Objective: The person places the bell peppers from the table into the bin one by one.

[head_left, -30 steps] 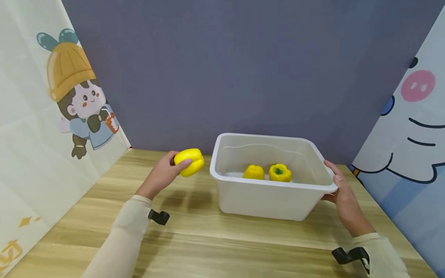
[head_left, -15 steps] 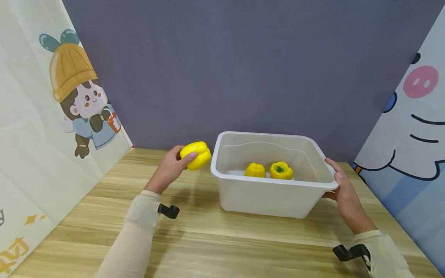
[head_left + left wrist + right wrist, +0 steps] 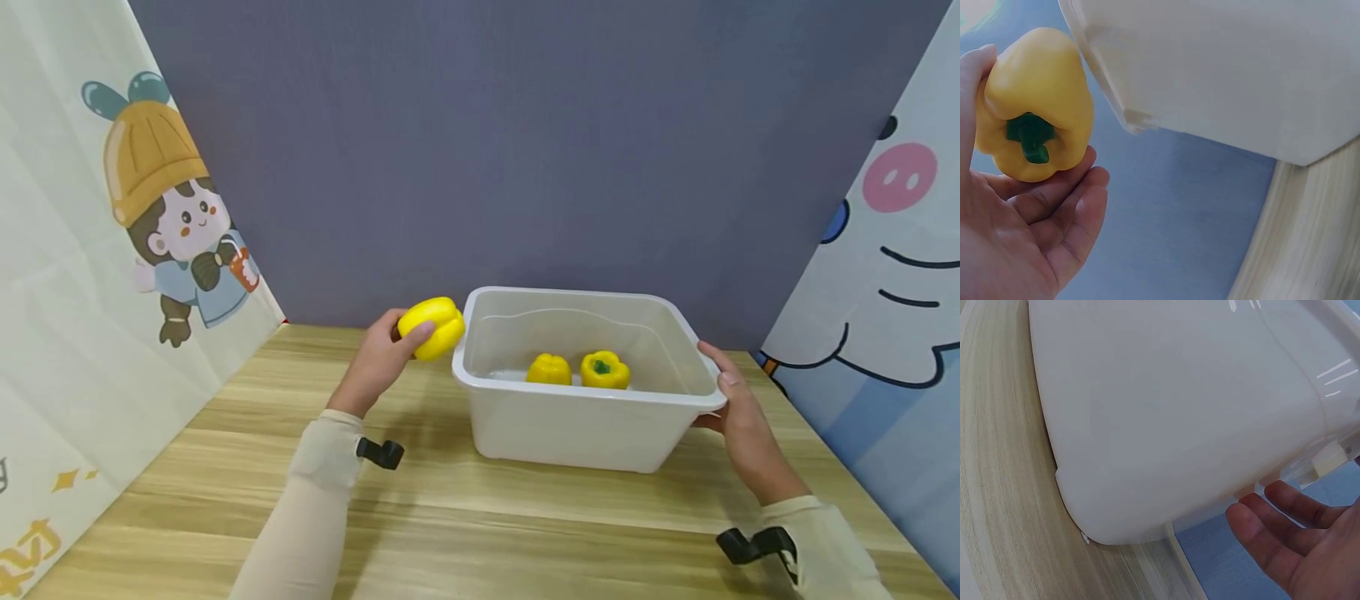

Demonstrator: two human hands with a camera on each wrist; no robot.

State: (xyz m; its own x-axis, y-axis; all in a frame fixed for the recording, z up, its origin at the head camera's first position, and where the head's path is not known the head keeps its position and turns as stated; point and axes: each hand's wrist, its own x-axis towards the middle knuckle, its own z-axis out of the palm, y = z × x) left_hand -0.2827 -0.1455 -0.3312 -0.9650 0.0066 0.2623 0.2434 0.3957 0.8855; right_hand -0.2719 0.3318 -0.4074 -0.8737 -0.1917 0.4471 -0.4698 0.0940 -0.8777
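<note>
My left hand (image 3: 375,367) holds a yellow bell pepper (image 3: 435,332) in the air, just off the bin's left rim. In the left wrist view the thumb and fingers lie on opposite sides of the pepper (image 3: 1041,81), whose green stem faces the camera. A white plastic bin (image 3: 562,429) stands on the table. Inside it sit two more yellow bell peppers, a left one (image 3: 550,370) and a right one (image 3: 604,372) with its stem showing. My right hand (image 3: 750,433) grips the bin's right rim; in the right wrist view its fingers (image 3: 1260,544) curl beneath the rim.
The wood-grain table (image 3: 480,525) spreads in front of the bin. Close behind it rises a grey-blue panel (image 3: 487,167). Printed cartoon sheets flank the table, a left sheet (image 3: 60,350) and a right sheet (image 3: 915,333).
My left hand has carried its pepper rightward and slightly up, nearer the bin's left rim. The right hand, the bin and the two peppers inside have stayed in place.
</note>
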